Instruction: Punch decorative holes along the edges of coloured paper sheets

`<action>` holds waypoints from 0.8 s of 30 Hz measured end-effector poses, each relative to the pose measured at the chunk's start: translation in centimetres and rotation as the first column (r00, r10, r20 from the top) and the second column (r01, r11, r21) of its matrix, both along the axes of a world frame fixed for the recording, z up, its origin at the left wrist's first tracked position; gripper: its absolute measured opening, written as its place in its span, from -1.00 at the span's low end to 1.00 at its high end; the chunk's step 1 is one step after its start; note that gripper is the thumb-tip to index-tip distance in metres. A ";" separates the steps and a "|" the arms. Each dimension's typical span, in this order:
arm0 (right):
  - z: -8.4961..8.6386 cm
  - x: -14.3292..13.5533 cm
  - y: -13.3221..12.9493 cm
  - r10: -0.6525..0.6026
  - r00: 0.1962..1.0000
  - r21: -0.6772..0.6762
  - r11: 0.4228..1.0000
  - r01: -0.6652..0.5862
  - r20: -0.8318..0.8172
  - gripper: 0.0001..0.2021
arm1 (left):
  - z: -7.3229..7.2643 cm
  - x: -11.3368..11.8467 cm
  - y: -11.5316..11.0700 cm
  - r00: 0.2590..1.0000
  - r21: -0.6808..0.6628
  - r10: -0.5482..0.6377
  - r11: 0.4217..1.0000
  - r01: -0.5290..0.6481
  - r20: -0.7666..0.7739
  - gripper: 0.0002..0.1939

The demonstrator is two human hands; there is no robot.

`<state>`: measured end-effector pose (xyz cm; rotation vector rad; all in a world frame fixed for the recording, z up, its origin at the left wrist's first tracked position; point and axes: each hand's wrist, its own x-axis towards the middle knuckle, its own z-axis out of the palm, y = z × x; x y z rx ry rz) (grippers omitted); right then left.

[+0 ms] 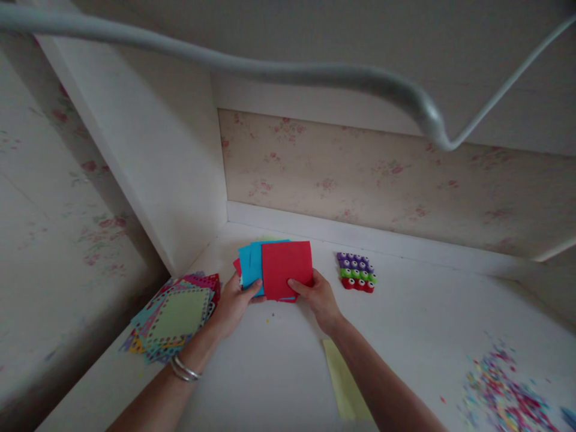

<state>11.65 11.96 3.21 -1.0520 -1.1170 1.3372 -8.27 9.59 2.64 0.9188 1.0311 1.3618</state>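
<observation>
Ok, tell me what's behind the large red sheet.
Blue sheets and a red corner stick out past the red sheet; whatever else it covers is hidden.

The left forearm (180, 378) is slanting inward from below, and the right forearm (373, 372) is angling in opposite it. The left hand (236, 303) and right hand (320, 303) are facing each other without touching, both gripping; their thumbs (252, 290) are pressing on top while the other fingers are curling underneath, partly hidden.

My white desk (409, 324), kinda messy
Hole-edged papers (180, 315) left, knobby blocks (357, 274) further back, yellow sheet (344, 387) near me, confetti (501, 387) right.
</observation>
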 end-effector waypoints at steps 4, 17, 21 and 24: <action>-0.4 0.9 0.4 -0.040 0.985 0.085 0.996 0.026 0.168 -0.65 | 0.0 -0.1 0.1 0.999 -0.027 -0.013 1.000 0.014 0.046 -0.42; -0.4 4.4 0.0 -0.136 0.946 0.244 0.968 0.063 0.294 -0.76 | 0.2 -0.6 0.2 0.998 -0.006 0.042 0.999 -0.043 -0.052 -0.46; -0.7 4.6 -0.1 -0.099 0.960 0.164 0.985 0.057 0.260 -0.74 | 0.3 -0.5 0.3 0.981 0.056 0.098 0.994 -0.089 -0.170 -0.34; -1.1 4.7 0.0 -0.103 0.968 0.114 0.990 0.078 0.227 -0.70 | 0.3 -0.5 0.3 0.971 0.094 0.105 0.992 -0.086 -0.213 -0.29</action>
